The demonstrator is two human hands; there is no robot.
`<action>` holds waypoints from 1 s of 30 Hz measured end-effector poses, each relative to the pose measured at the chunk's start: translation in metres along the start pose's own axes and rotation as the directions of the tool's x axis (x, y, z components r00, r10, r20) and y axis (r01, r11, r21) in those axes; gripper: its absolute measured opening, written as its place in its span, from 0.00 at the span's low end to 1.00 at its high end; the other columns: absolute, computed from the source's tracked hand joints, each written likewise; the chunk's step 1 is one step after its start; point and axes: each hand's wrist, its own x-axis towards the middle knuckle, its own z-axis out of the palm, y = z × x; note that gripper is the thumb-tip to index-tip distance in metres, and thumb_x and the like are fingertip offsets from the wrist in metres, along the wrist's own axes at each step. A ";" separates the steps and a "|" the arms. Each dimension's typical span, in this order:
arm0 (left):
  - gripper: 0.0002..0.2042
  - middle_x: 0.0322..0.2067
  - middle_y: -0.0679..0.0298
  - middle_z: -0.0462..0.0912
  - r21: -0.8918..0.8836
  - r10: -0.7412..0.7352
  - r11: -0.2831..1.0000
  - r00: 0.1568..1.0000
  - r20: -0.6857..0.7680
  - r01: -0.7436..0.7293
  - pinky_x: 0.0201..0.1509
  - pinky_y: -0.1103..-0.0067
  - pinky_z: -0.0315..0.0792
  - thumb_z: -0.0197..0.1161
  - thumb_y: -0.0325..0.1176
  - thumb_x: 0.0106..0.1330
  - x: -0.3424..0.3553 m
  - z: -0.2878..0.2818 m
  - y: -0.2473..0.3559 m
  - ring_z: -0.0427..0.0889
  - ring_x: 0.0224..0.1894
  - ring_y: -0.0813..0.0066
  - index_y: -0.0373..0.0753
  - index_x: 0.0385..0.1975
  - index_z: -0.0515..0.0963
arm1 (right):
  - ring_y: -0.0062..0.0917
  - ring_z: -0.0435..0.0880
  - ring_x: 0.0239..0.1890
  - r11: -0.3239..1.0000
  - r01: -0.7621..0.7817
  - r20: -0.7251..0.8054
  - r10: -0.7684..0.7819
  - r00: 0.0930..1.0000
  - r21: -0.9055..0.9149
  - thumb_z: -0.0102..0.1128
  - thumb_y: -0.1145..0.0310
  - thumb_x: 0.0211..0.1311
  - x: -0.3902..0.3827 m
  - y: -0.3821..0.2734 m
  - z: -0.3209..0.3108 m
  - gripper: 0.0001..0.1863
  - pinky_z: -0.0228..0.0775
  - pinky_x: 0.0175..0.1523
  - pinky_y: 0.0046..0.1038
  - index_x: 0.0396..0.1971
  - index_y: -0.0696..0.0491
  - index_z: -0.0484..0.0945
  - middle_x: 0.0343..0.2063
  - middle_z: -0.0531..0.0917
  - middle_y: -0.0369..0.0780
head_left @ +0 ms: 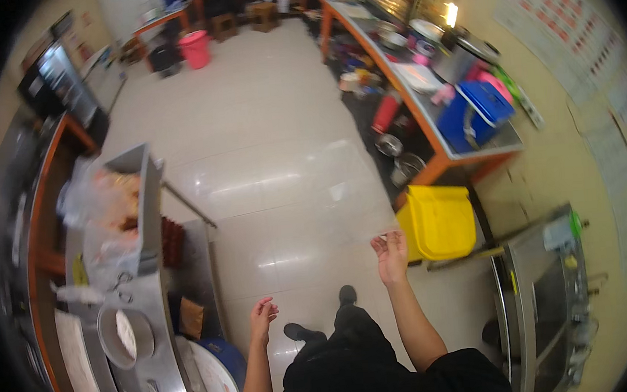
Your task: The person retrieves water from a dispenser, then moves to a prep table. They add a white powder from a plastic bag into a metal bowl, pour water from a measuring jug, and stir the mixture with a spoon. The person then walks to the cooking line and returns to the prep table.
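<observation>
My right hand is raised beside a yellow bin, its fingers pinching the edge of a clear plastic bag that spreads faintly over the floor in the view. My left hand hangs with loosely bent, parted fingers and holds nothing. To its left stands a steel worktable carrying a bowl of white substance, scissors and a grey tray with plastic bags of pale orange food.
A tiled floor stretches ahead. At right are a long counter with pots, containers and a blue cooler, and a steel appliance. Below my left hand is a large tub. Further off stand a pink bucket and a fridge.
</observation>
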 end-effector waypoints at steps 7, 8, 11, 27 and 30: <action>0.17 0.41 0.63 0.83 0.820 -0.507 0.549 0.844 0.174 0.161 0.39 0.69 0.76 0.55 0.43 0.70 0.102 0.076 -0.112 0.82 0.41 0.66 0.40 0.50 0.77 | 0.24 0.76 0.42 0.942 0.324 -0.410 -0.331 0.850 -0.088 0.50 0.70 0.73 0.016 -0.140 -0.182 0.08 0.73 0.51 0.31 0.48 0.50 0.67 0.42 0.76 0.36; 0.17 0.41 0.60 0.84 0.867 -0.434 0.495 0.849 0.303 -0.056 0.41 0.68 0.76 0.55 0.44 0.69 0.123 0.098 -0.128 0.82 0.42 0.64 0.39 0.48 0.78 | 0.23 0.76 0.42 0.920 0.378 -0.416 -0.383 0.825 -0.097 0.49 0.71 0.73 0.019 -0.157 -0.204 0.08 0.72 0.51 0.30 0.48 0.50 0.67 0.42 0.75 0.36; 0.18 0.40 0.53 0.84 0.847 -0.396 0.147 0.754 0.524 -0.511 0.48 0.66 0.76 0.55 0.44 0.66 0.163 0.168 -0.162 0.82 0.45 0.57 0.37 0.44 0.80 | 0.21 0.75 0.44 0.895 0.299 -0.474 -0.432 0.767 -0.330 0.49 0.73 0.72 0.011 -0.207 -0.273 0.10 0.70 0.50 0.26 0.50 0.50 0.67 0.45 0.74 0.36; 0.59 0.74 0.49 0.40 0.169 -0.249 0.813 -0.071 0.966 -0.557 0.75 0.68 0.49 0.77 0.44 0.53 0.056 0.573 -0.045 0.46 0.75 0.56 0.42 0.74 0.33 | 0.35 0.79 0.47 0.974 0.198 -0.871 -0.193 0.451 -0.113 0.47 0.73 0.70 -0.053 -0.128 -0.374 0.08 0.77 0.52 0.39 0.47 0.55 0.67 0.44 0.76 0.42; 0.62 0.74 0.49 0.39 0.030 -0.193 0.812 -0.219 0.956 -0.583 0.76 0.68 0.47 0.78 0.45 0.51 0.041 0.599 -0.027 0.44 0.76 0.57 0.42 0.74 0.30 | 0.37 0.79 0.48 0.986 0.155 -0.903 -0.115 0.414 -0.055 0.50 0.74 0.69 -0.045 -0.100 -0.364 0.10 0.77 0.53 0.43 0.47 0.54 0.67 0.44 0.76 0.43</action>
